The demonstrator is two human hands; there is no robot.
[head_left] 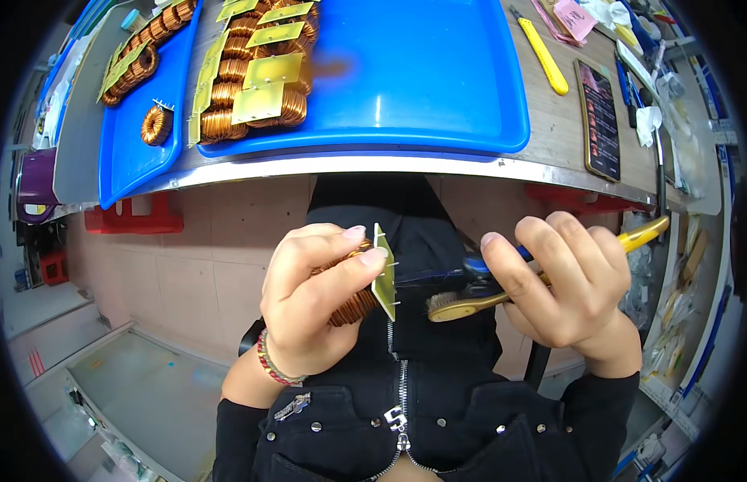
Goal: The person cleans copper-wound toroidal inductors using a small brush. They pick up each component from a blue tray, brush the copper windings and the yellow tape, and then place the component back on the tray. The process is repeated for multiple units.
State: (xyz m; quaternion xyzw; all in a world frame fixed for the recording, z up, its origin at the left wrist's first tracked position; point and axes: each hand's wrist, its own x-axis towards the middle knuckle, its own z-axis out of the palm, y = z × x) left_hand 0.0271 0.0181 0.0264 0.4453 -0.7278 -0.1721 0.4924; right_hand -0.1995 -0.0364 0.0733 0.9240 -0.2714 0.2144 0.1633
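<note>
My left hand [305,293] is closed around a copper-wound ring coil [356,308], holding it over my lap. A yellow-green board [383,281] with thin metal pins stands on edge at the coil's right side, its pins pointing right. My right hand [568,281] grips a small brush [470,306] with a yellow handle. The brush's bristle head points left, a short gap from the board. A blue-handled tool [476,265] shows beside my right fingers, its dark tip blurred; whether the hand holds it too, I cannot tell.
On the bench, a large blue tray [413,72] carries rows of coils with boards [265,72]. A smaller blue tray [140,173] holds a single coil [156,125] and more coils behind. To the right lie a yellow utility knife [544,56] and a phone [599,120]. A red stool [136,215] stands below.
</note>
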